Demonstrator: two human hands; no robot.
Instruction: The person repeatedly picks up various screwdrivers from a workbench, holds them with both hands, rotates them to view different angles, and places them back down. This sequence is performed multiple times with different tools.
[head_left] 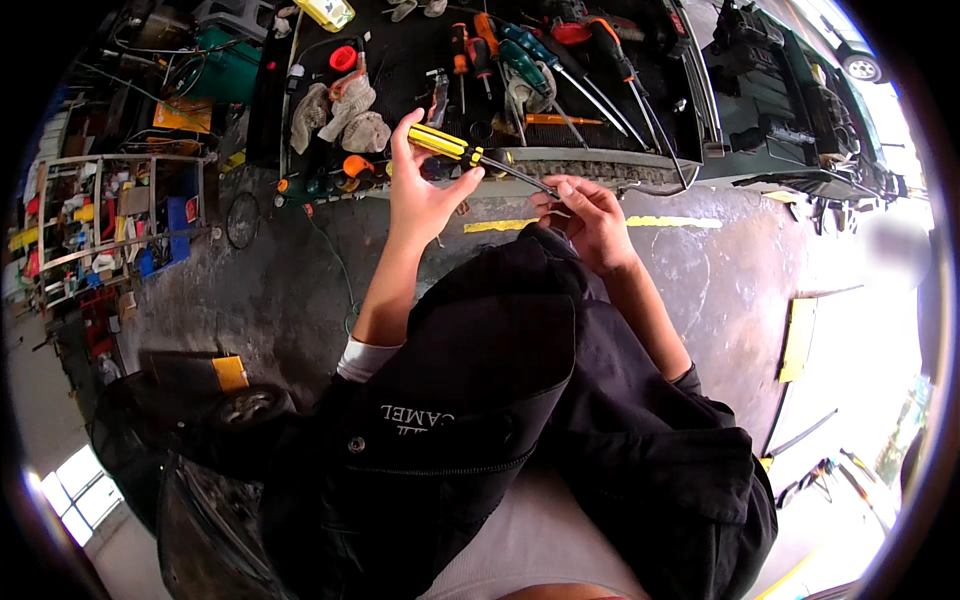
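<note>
Your left hand (420, 195) grips the yellow-and-black screwdriver (470, 155) by the handle, held level above the bench edge (600, 160); your right hand (590, 215) pinches near its tip, fingers closed. Keep the shaft steady and your fingers clear of the tip. More screwdrivers (560, 70) and rags (345, 110) crowd the bench behind, well apart from your hands.

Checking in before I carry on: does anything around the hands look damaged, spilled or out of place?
Nothing stands out. The left hand grips the yellow-and-black screwdriver by its handle, the right hand pinches its tip, and the other screwdrivers and rags lie loosely on the black mat.
</note>
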